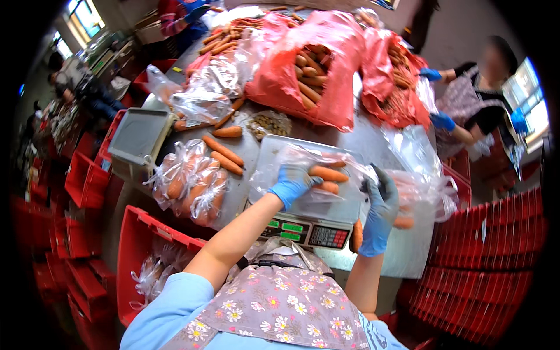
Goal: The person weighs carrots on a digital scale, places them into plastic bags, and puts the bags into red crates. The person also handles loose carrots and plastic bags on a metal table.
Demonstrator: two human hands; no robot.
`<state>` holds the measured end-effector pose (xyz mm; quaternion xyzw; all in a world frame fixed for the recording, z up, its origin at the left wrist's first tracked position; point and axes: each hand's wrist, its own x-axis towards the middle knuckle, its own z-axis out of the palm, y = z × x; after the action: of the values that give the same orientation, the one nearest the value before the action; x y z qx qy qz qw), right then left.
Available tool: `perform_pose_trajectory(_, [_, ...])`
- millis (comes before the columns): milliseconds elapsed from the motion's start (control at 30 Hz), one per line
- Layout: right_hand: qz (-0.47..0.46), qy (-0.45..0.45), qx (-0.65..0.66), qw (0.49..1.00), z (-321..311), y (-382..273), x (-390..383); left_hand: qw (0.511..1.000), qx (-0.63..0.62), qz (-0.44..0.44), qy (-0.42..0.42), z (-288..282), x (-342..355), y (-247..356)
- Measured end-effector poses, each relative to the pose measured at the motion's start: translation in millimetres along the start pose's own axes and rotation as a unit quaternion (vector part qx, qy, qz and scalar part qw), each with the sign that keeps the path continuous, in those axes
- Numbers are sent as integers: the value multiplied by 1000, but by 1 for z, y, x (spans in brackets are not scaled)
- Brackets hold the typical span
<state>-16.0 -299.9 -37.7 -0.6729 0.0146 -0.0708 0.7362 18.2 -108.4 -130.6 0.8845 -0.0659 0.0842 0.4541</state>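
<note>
both gloved hands, left [293,184] and right [380,195], clamped on clear bag [326,169] atop scale [312,219]; carrots [328,174] likely spilling toward 3 o'clock if mouth sags.

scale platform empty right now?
No: a clear plastic bag of orange carrots lies on the grey scale platform, both blue-gloved hands on it.

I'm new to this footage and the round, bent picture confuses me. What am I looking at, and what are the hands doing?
It is one picture from a wide camera worn on a person's head, looking down, so edges curve. No machine: two gloved hands. The left hand and the right hand hold a clear plastic bag with carrots over a weighing scale. On the metal table lie loose carrots, filled carrot bags and red sacks of carrots. Red crates stand around.
</note>
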Motion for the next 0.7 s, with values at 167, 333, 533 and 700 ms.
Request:
perform_pose_trajectory(167, [8, 22, 32, 999, -4, 5, -3, 996, 45, 6, -76, -56, -29, 56])
perform_pose_trajectory(333, [12, 42, 42, 998, -9, 11, -1, 955, -239, -174, 36, -105, -54, 0])
perform_pose_trajectory(533, [19, 6, 35, 999, -2, 8, 0, 791, -410, -312, 331, -113, -45, -90])
perform_pose_trajectory(700, [14, 14, 33, 999, -6, 4, -3, 812, -441, -242, 296, -114, -20, -124])
